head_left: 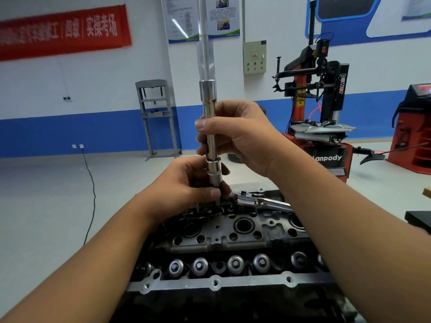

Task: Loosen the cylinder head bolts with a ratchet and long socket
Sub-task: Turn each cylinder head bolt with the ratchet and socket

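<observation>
- Chrome long socket (214, 170) and extension bar (208, 122) stand upright over the far edge of the cylinder head (233, 231), presumably to line up with a bolt.
- Left hand (186, 185) pinches the socket's lower end, apparently guiding it.
- Right hand (240, 134) is wrapped round the bar, steadying it.
- Ratchet (258, 201) lies just right, on the head, unheld.

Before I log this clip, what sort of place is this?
Most likely an auto-repair training workshop: a bare cylinder head on the bench, a tyre changer and a shop press by the wall, and a red banner above.
</observation>
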Available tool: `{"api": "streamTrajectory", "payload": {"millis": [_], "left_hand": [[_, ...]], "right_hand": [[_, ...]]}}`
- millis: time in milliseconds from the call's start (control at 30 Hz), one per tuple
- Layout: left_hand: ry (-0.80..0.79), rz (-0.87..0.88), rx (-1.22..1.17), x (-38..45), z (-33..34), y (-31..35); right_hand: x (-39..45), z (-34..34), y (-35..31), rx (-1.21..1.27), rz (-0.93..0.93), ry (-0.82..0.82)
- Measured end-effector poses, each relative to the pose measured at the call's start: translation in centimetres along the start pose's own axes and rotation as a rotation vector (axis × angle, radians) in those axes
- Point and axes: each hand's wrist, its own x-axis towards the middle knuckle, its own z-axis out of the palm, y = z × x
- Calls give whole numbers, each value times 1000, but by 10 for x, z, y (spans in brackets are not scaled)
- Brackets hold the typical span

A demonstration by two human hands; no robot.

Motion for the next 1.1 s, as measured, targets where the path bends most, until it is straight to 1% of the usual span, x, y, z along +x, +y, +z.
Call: {"api": "streamTrajectory", "payload": {"millis": [100,167,300,333,467,500,600,633,700,800,833,867,967,1000,1100], "left_hand": [[119,4,50,2,1,1],[153,4,65,3,1,1],[-2,-15,-57,0,1,0],[4,-12,-53,0,1,0],[144,-3,26,3,1,0],[140,-7,22,3,1,-1],[2,-28,-87,0,-1,-1],[-19,-29,-95,-1,0,-1],[12,-19,-68,0,1,0],[137,-4,17,3,2,0],[155,-8,37,3,0,0],[142,-20,29,3,-1,0],[-9,-48,-76,-1,-1,-1],[-20,-44,-73,-1,-1,-1],[73,-18,11,3,1,-1]], "right_hand": [[0,1,1,-2,1,-15],[1,2,2,-14,3,-25],[1,1,2,-38,0,-6],[1,1,2,-37,0,-3],[0,1,2,-35,1,-25],[0,1,3,-37,2,-28],[1,1,2,-38,6,-22],[1,1,2,-38,6,-20],[1,0,2,-38,4,-22],[1,2,4,-36,-5,-42],[1,3,4,-36,-8,-46],[1,3,4,-39,-10,-46],[1,2,4,-51,-7,-31],[1,2,3,-49,-7,-29],[1,1,3,-45,-7,-33]]}}
